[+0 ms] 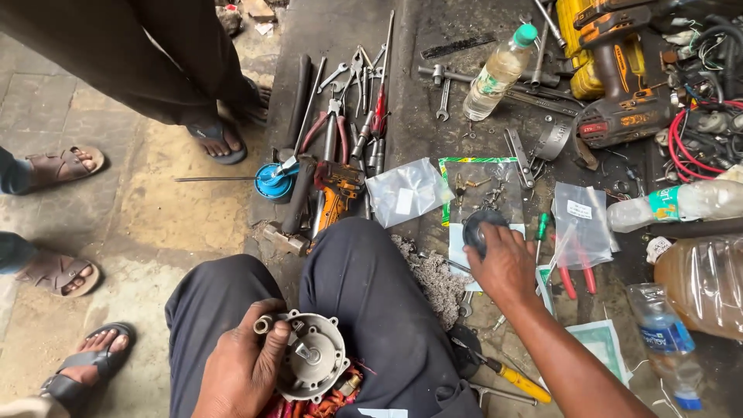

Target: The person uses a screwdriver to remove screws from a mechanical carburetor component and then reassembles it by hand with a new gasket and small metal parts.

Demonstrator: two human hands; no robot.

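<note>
My left hand grips a round grey metal housing with a short shaft in its middle, held over my lap. Copper and red windings show under it. My right hand reaches out to the dark mat and closes its fingers on a round black disc-shaped part. That part lies on a clear plastic bag with a green edge, which holds small metal pieces.
Pliers, wrenches and screwdrivers lie on the mat, with clear bags, a yellow-handled screwdriver, plastic bottles, a cordless drill and red wires. Other people's sandalled feet stand on the left.
</note>
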